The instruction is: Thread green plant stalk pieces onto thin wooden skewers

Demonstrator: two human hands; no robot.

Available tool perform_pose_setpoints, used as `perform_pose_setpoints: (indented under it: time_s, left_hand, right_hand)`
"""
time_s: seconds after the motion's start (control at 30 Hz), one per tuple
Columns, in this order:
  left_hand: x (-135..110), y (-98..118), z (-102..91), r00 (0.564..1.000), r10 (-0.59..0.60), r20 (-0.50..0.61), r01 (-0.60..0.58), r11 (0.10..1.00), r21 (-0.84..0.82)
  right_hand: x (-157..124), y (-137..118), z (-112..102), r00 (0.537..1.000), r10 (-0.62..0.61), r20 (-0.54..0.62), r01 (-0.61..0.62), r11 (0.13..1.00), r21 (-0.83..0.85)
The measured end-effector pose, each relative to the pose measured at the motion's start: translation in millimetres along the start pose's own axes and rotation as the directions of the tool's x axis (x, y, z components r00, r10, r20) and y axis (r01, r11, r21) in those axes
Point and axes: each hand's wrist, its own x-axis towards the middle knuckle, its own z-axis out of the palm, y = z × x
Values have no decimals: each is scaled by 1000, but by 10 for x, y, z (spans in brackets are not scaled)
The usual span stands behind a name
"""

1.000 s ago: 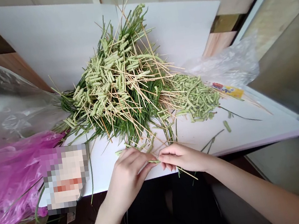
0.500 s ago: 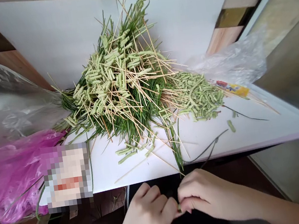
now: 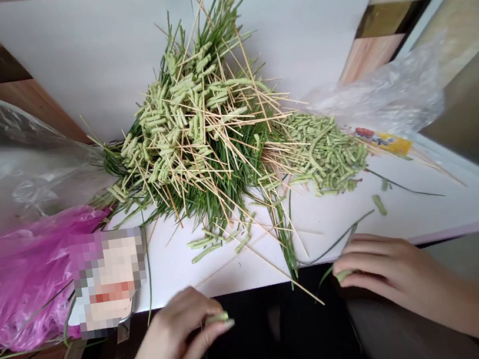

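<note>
The left hand (image 3: 173,343) hung just off the near edge of the white board (image 3: 311,27), its grip clenched on a short green piece (image 3: 218,318) pinched between thumb and fingers. Well apart from it, the right hand (image 3: 390,271) sat at the board's near edge, its grip curled around another green piece (image 3: 343,275). A thin green blade (image 3: 337,240) lay just above those fingers.

The big heap of green stems (image 3: 198,138) sat in the middle of the board, crossed by many thin wooden sticks (image 3: 234,144). Just right of it lay a looser pile of chopped green pieces (image 3: 325,155), and one stray piece (image 3: 379,205) rested apart near the right hand. A small cluster of green pieces (image 3: 202,247) lay at the heap's near side, nearest the left hand.

A clear plastic bag (image 3: 7,147) and a pink plastic bag (image 3: 22,281) lay at the left, beside a blurred patch (image 3: 106,281). Another clear bag (image 3: 379,94) sat behind the chopped pile, near a yellow label (image 3: 383,143).
</note>
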Motion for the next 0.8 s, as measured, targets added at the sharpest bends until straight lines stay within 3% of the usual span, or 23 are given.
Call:
perform_pose_setpoints:
  time_s: [0.13, 0.3, 0.37, 0.53, 0.67, 0.8]
  left_hand:
    - [442, -227, -107, 957, 89, -275, 8, 943, 332]
    - [892, -299, -203, 951, 115, -288, 87, 793, 603]
    - [917, -292, -275, 941, 108, -321, 122, 777, 618]
    - [792, -306, -434, 883, 80, -463, 164, 870, 465]
    - [796, -349, -490, 843, 7, -538, 222, 906, 360]
    - [916, -324, -581, 823, -85, -561, 290, 913, 288]
  right_hand:
    - [351, -49, 185, 1000, -23, 12, 22, 995, 94]
    - [1093, -220, 290, 990, -57, -127, 64, 997, 52]
    - [1373, -285, 344, 986, -31, -165, 39, 998, 47]
    - [1846, -428, 508, 982, -15, -190, 11, 1000, -25]
    - [1843, -276, 438, 977, 49, -208, -77, 988, -132]
    - [1397, 165, 154, 943, 191, -272, -237, 960, -148]
